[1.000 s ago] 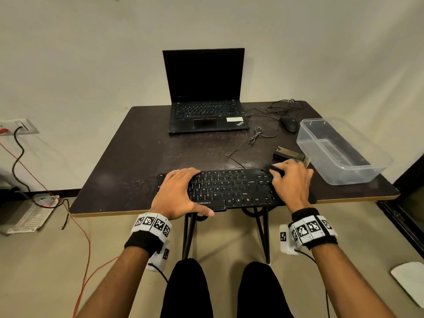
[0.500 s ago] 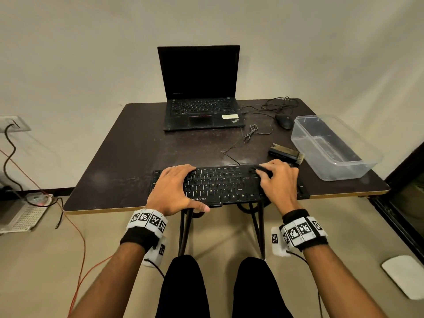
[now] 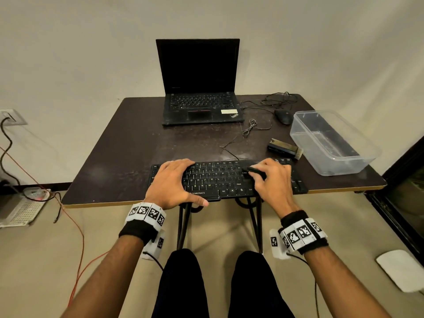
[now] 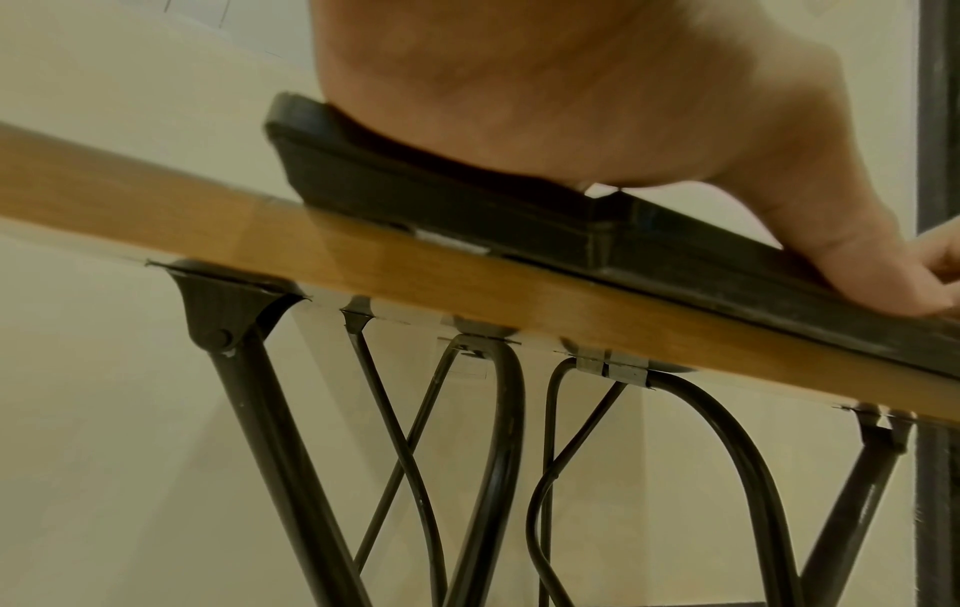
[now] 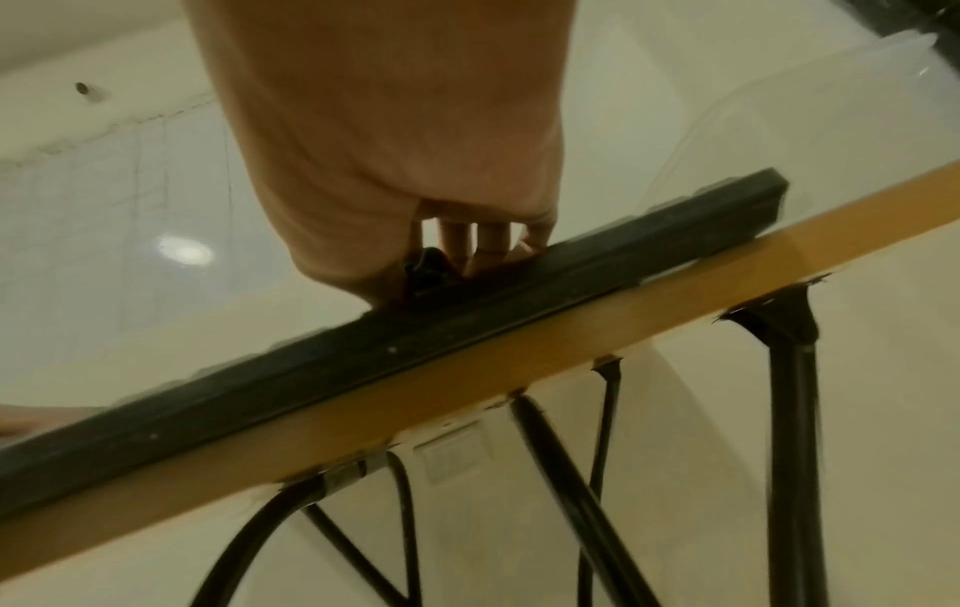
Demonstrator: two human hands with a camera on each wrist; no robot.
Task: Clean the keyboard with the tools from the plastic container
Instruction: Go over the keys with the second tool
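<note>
A black keyboard (image 3: 220, 177) lies along the table's near edge. My left hand (image 3: 169, 182) lies flat over its left keys, thumb along the front edge, steadying it; the left wrist view shows the palm (image 4: 571, 102) on the keyboard (image 4: 467, 213). My right hand (image 3: 273, 180) pinches a small black cleaning tool (image 3: 253, 171) whose tip touches the keys right of centre. In the right wrist view the curled fingers (image 5: 467, 242) hold the tool (image 5: 426, 267) against the keyboard (image 5: 467, 328). The clear plastic container (image 3: 339, 166) stands at the right.
A second brush-like tool (image 3: 284, 148) lies between the keyboard and the container. An open laptop (image 3: 199, 106), a mouse (image 3: 283, 116) and loose cables (image 3: 251, 126) sit at the back of the dark table (image 3: 128, 152). My knees are under the table's front edge.
My right hand has slid left along the keys with the black tool. My left hand has stayed on the keyboard's left side. My head view has shifted slightly.
</note>
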